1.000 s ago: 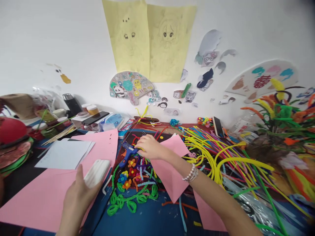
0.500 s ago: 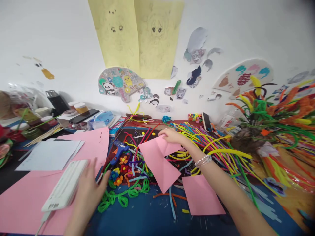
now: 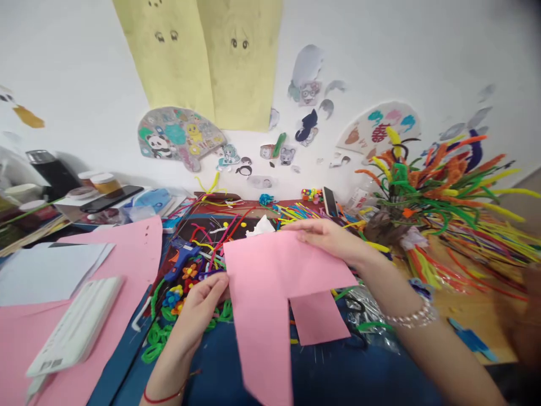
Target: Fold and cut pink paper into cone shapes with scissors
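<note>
A large L-shaped sheet of pink paper [image 3: 260,293] is held up over the table in front of me, a faint crease down it. Its left edge is pinched between the thumb and fingers of my left hand [image 3: 196,310]. My right hand [image 3: 327,237] grips the top edge, with some fingers behind the sheet. Under the sheet's right arm lies a smaller pink paper piece [image 3: 320,321], partly covered. A blue glue gun [image 3: 182,256] and pipe-cleaner flowers [image 3: 190,272] lie just beyond my left hand. Green looped pipe cleaners [image 3: 156,338] sit beside my left wrist.
At left, a white power strip [image 3: 78,327] rests on a big pink sheet [image 3: 139,248] near white papers [image 3: 46,270]. A black phone [image 3: 112,199] and a thermos [image 3: 51,172] stand behind. To the right is a pipe-cleaner bunch [image 3: 422,192], with a person's blurred hand [image 3: 528,321] at the edge.
My left hand has moved from beside the power strip to the paper's left edge and taken hold. The paper has come nearer and opened out flatter. The view has shifted right.
</note>
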`<act>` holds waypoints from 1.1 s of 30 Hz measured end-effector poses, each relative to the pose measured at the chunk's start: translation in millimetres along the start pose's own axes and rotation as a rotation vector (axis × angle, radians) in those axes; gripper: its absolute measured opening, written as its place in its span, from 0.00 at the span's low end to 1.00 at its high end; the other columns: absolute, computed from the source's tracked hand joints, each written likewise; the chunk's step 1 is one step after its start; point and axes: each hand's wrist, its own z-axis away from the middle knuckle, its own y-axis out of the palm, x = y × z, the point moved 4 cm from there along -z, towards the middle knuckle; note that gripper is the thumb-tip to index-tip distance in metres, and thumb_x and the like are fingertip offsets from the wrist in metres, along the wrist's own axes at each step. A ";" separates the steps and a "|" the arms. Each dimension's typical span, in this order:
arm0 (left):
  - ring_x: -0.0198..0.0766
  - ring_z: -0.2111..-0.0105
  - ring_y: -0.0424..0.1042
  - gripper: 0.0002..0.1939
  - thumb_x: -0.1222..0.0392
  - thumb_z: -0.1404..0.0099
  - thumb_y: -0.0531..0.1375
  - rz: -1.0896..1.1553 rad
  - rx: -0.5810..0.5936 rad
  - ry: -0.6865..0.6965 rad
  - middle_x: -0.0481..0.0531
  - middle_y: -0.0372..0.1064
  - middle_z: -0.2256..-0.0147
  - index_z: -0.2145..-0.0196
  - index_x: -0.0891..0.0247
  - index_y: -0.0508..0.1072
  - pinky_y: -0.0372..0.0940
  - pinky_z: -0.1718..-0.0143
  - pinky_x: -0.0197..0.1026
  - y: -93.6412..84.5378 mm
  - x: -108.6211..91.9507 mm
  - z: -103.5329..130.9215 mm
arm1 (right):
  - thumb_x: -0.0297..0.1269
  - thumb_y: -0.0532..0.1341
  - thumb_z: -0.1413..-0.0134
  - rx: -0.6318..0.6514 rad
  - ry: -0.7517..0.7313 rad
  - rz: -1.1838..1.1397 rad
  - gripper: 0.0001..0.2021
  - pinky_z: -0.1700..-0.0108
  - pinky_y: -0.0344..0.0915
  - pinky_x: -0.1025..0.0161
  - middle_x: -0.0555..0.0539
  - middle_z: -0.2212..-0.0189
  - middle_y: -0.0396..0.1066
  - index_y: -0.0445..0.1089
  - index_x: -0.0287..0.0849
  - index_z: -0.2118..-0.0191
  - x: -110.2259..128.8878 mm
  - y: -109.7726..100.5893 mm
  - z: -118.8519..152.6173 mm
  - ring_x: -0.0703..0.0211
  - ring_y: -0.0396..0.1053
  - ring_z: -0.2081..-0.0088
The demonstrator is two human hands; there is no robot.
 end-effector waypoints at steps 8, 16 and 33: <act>0.35 0.74 0.61 0.24 0.36 0.38 0.55 -0.231 0.120 -0.054 0.45 0.62 0.75 0.72 0.62 0.68 0.57 0.70 0.35 13.3 36.4 18.1 | 0.35 0.58 0.42 -0.176 0.077 0.151 0.15 0.51 0.68 0.53 0.43 0.55 0.76 0.76 0.45 0.51 -78.7 37.4 91.3 0.52 0.73 0.54; 0.38 0.73 0.61 0.21 0.40 0.34 0.51 -0.413 0.096 0.006 0.46 0.59 0.76 0.72 0.60 0.67 0.55 0.71 0.37 7.8 40.0 19.5 | 0.39 0.58 0.40 -0.152 0.089 0.069 0.14 0.50 0.67 0.54 0.42 0.55 0.75 0.76 0.45 0.51 -95.1 47.3 96.0 0.52 0.72 0.54; 0.57 0.51 0.70 0.26 0.45 0.33 0.48 -1.193 -0.577 0.046 0.65 0.71 0.51 0.47 0.67 0.67 0.64 0.51 0.53 -134.5 18.6 46.2 | 0.52 0.64 0.47 -0.687 0.220 -0.325 0.30 0.54 0.73 0.56 0.42 0.44 0.70 0.65 0.48 0.40 -149.0 18.0 75.1 0.49 0.73 0.50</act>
